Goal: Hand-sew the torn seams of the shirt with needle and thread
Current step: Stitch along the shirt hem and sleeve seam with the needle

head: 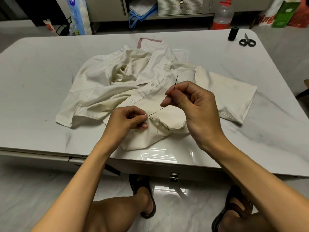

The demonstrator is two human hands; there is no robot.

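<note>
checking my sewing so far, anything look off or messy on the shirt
Dark thread lies in a slack loop on the shirt just right of the left hand, beside the stitches; it could knot. The dark stitches stand out on cream cloth.

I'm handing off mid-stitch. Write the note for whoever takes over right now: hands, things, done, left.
Left hand: fingers pinch the shirt at the seam.
Right hand: pinches the needle, raised; thread runs taut to the cloth.
Spool and scissors: far right corner of the table.
Done: a short row of dark stitches.
Left: probably more stitches, then knot and cut.
</note>
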